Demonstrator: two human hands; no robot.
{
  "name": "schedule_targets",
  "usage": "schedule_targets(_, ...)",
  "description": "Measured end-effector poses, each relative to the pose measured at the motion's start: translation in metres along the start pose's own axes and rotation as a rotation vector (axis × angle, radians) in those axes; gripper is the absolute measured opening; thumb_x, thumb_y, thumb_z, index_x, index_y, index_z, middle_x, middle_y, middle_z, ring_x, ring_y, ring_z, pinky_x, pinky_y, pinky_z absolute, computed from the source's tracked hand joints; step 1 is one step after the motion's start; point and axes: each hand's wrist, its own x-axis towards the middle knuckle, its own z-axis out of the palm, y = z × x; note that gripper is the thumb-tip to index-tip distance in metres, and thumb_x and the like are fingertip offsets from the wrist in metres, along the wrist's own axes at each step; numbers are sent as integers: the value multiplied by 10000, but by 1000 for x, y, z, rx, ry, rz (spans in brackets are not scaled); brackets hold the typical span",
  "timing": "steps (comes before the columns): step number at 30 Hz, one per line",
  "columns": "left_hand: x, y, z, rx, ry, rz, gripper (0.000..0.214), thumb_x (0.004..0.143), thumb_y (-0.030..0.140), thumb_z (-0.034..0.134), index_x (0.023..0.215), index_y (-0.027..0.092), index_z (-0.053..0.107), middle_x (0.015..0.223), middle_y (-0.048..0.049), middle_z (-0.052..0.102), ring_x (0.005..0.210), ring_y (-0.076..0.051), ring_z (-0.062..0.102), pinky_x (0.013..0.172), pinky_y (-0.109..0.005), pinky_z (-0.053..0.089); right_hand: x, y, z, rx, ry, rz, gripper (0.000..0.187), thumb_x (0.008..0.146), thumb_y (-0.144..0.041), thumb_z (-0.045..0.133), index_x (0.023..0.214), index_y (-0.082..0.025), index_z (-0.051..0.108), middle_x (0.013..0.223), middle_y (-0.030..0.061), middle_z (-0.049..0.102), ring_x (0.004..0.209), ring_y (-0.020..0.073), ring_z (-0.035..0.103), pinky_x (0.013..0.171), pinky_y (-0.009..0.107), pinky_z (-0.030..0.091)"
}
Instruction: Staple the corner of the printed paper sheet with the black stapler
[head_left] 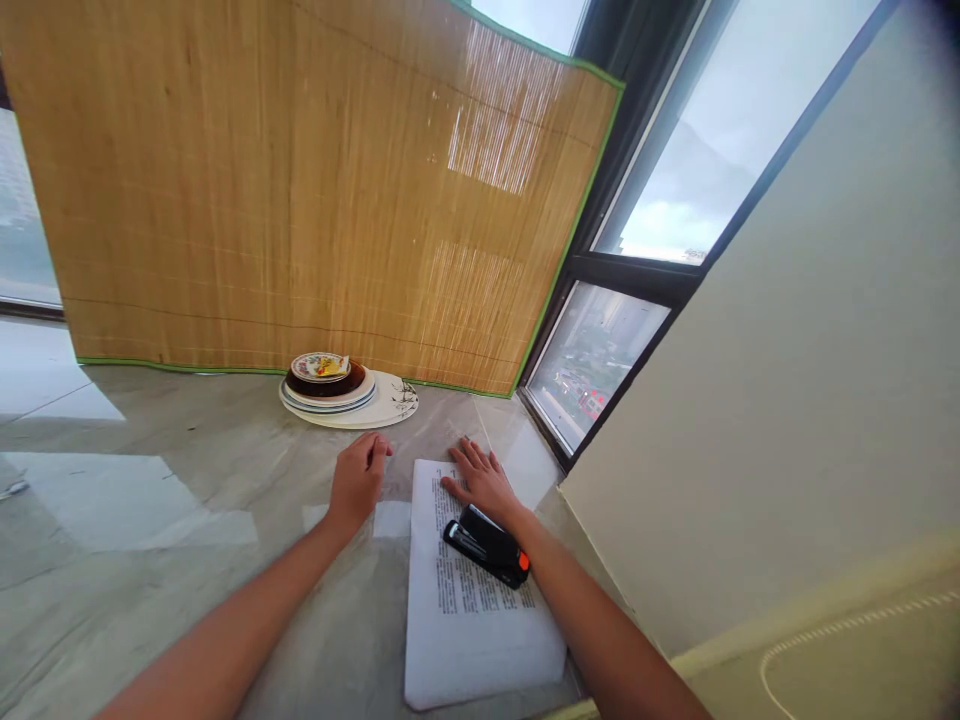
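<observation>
A printed sheet of paper (480,650) lies lengthwise on the grey marble surface, its text covering the upper and middle part. My right hand (484,480) rests flat at its far end, fingers spread over the top edge. Below that hand, against the inner side of my right wrist, a black stapler (487,545) with an orange-red spot at its end lies slantwise on the sheet. My left hand (360,480) is curled closed to the left of the paper, apart from it. What its fingers hold, if anything, is hidden.
A stack of plates (330,400) with a small colourful packet (332,367) on top stands beyond my left hand on an oval white board (401,403). Behind hangs a bamboo blind (262,200) with green edging. A window (596,360) and a pale wall (787,400) bound the right side.
</observation>
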Motion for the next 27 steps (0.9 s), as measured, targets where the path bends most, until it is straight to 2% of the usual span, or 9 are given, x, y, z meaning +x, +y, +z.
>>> schedule_targets(3,-3,5,-1,27,14,79,348,1028,320,372,747,232,559,762,-35,654,756,-214,623,734,-332,461,19,-31,12,-5,-8,29,781,1000,-686,406,1577,-160,367,1678,213,245,1573,393,168,1250,591,132)
schedule_targets(5,-4,7,-3,50,41,122,331,1034,313,358,766,238,536,797,-46,649,813,-221,630,779,-339,471,29,-61,22,11,7,-47,785,999,-672,417,1567,-132,369,1663,234,264,1569,390,180,1253,577,134)
schedule_targets(8,-3,9,-9,78,105,136,307,1033,306,352,776,245,510,834,-60,636,845,-227,618,812,-345,474,39,-104,35,49,28,-219,811,981,-616,487,1613,-159,265,1674,201,253,1562,368,211,1253,550,183)
schedule_targets(11,-1,7,-13,79,152,117,299,1039,298,349,787,248,504,835,-62,623,819,-224,599,803,-347,468,41,-125,40,57,48,-309,815,965,-540,547,1636,-241,194,1698,140,225,1559,332,227,1247,556,209)
schedule_targets(14,0,3,-13,74,150,129,293,1036,278,359,787,246,509,822,-56,616,807,-223,590,786,-348,457,37,-110,35,39,60,-223,677,992,-526,513,1590,-275,316,1716,132,168,1579,329,170,1235,613,177)
schedule_targets(17,-1,0,-10,80,119,147,285,1031,261,370,779,244,504,811,-49,608,785,-220,583,761,-346,451,29,-67,23,15,45,-37,650,1000,-598,478,1541,-243,414,1725,160,101,1594,362,82,1227,661,104)
schedule_targets(22,-2,2,-7,84,83,136,304,1039,289,361,772,246,499,800,-42,599,788,-219,605,762,-336,462,30,-2,2,-10,-6,125,750,1020,-640,414,1612,-193,303,1725,182,36,1604,330,38,1255,589,83)
schedule_targets(24,-3,4,-6,83,74,143,305,1035,291,366,769,245,508,810,-47,613,807,-222,613,772,-335,464,35,0,-1,-16,-39,112,738,1038,-618,387,1624,-183,274,1719,184,98,1600,330,85,1257,588,86)
schedule_targets(27,-3,4,-3,71,67,158,305,1029,281,373,768,241,525,818,-51,634,828,-222,618,779,-331,465,47,-26,8,-35,-38,52,664,1054,-545,398,1604,-180,319,1697,183,210,1584,344,171,1242,642,101)
